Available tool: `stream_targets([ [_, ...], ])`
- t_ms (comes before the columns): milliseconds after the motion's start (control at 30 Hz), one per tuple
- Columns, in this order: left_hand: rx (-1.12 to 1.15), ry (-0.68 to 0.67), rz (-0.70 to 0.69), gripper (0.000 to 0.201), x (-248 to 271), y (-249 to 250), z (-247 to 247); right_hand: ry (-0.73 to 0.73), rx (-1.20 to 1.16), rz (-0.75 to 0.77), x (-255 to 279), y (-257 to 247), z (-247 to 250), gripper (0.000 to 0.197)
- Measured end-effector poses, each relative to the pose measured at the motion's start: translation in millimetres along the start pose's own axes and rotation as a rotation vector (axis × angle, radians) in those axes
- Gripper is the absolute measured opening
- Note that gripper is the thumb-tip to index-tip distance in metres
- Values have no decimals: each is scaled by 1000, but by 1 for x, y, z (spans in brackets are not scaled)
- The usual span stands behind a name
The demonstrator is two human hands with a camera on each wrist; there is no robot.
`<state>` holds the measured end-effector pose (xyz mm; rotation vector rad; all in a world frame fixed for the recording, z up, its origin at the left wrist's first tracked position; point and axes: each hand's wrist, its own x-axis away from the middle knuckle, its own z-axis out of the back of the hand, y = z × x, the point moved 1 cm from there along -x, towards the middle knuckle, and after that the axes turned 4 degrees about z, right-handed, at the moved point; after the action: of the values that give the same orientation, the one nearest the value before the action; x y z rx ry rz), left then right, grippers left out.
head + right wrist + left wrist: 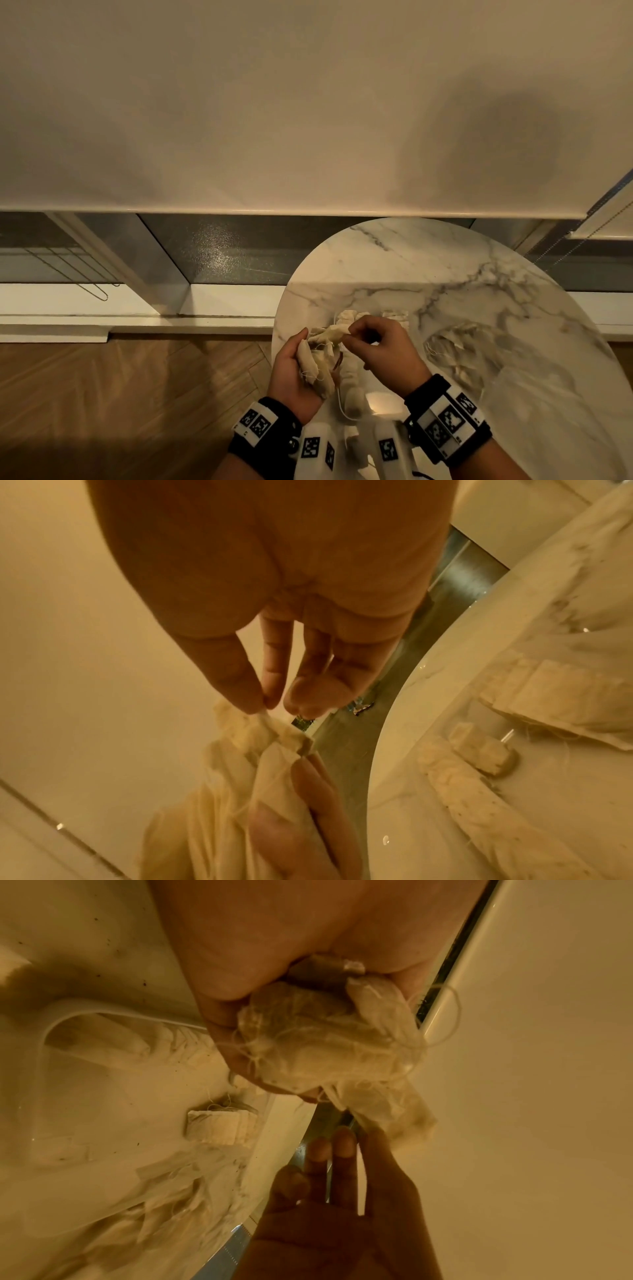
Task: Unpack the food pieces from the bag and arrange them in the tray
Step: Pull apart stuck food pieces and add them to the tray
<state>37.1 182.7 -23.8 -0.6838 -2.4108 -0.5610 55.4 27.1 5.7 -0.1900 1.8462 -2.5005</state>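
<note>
Left hand (295,366): curled around a small cream gauze bag (317,363) with loose threads, held above the near left edge of the table; thumb and fingers wrapped round the bag's body, as shown in the left wrist view (325,1042).
Right hand (380,349): thumb and forefinger pinching the bag's gathered upper end (270,723); remaining fingers loosely bent, holding nothing else.
Bag: stretched between both hands, lifted clear of the table, crumpled, with stray threads hanging from it; contents hard to tell through the cloth.
Tray: clear shallow plastic tray with rounded corners (51,1026), lying on the table under and just beyond the hands; rim faint in the head view.
Food pieces: pale cream, rough-textured blocks (219,1127) lying inside the tray, a few more near its far side (349,317); exact count unclear in the dim warm light.
Other cloth: a second crumpled pale gauze piece (452,342) lying on the table to the right of the hands, apart from them.
Table: round white marble-patterned table (445,274) with grey veins.
Surroundings: wooden herringbone floor (120,394) at left, a pale roller blind (274,102) filling the upper part of the head view.
Wrists: black bands carrying white marker tags (448,418) on both.
</note>
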Motion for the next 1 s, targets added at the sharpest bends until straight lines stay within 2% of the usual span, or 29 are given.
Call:
stream_targets([
  [167,-8,-2,27,37,5,3,2,35,-327,-77,-3,-9,7,8],
  [333,9,6,68,33,6,7,8,54,-837,-225,-8,-13,13,9],
  [400,17,28,71,30,4,8,13,87,-901,-268,-10,-13,15,13],
  [567,-1,40,76,26,-1,10,24,157,-796,-425,-13,-1,18,15],
  [700,-9,62,79,26,-3,12,28,163,-738,-501,-12,16,17,29],
  [867,-21,94,77,32,-8,12,35,139,-602,-489,-12,31,21,54],
  [1000,-13,97,80,32,-8,11,35,106,-295,-421,-13,50,26,59],
])
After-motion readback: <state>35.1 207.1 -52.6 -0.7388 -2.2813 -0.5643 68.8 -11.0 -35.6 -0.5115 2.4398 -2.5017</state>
